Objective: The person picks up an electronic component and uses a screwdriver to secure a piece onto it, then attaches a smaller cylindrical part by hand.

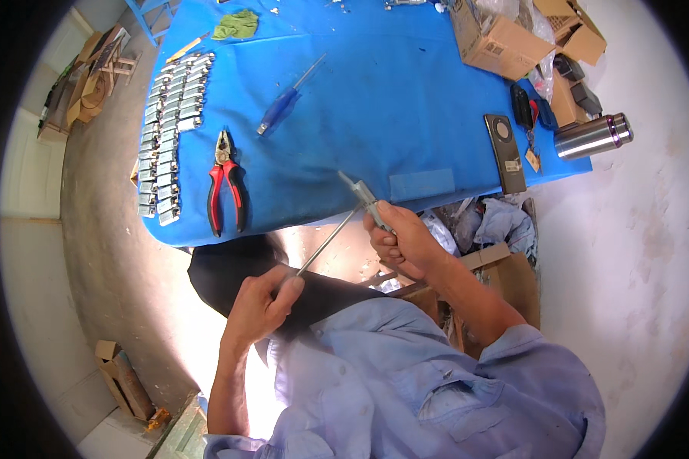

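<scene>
Hands (262, 307) (407, 239) grip tools (328, 242) (365, 196); open carton (509, 50) holds plastic (540, 27).

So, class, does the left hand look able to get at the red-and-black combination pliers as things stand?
Probably yes: the combination pliers lie uncovered on the blue tablecloth, handles toward its near edge. The left hand grips a metal-shafted tool, though, so it would likely need freeing first.

Brownish floor (99, 237) — glaring (nearly white) below the table (406, 99) — meets a pale left-hand wall (31, 176).
</scene>
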{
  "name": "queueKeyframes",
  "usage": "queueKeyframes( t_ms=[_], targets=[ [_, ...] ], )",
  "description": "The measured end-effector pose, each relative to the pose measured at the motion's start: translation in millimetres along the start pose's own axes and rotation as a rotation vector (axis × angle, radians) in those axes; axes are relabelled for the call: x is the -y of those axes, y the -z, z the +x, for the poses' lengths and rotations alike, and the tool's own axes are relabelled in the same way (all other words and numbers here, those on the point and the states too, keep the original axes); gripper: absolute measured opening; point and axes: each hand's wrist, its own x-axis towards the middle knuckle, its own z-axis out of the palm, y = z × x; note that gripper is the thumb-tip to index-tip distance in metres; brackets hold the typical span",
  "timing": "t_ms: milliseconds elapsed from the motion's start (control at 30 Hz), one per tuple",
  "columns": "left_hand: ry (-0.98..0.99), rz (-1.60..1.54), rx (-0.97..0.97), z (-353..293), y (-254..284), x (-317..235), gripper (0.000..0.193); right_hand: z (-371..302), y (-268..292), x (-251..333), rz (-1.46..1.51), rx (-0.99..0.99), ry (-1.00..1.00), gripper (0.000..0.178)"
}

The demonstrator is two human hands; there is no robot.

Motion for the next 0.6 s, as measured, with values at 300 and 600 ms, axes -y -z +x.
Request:
queueKeyframes(
  t_ms=[300,600],
  targets=[
    [-0.08,-0.381,-0.353,-37.7,-47.0,24.9,0.031,-25.9,-36.0,5.3,-0.545,-0.111,0.352,0.038],
    [-0.003,-0.37,-0.365,-63.9,-74.8,13.6,0.027,-22.8,-47.6,6.9,-0.565,-0.153,0.517,0.034]
  ],
)
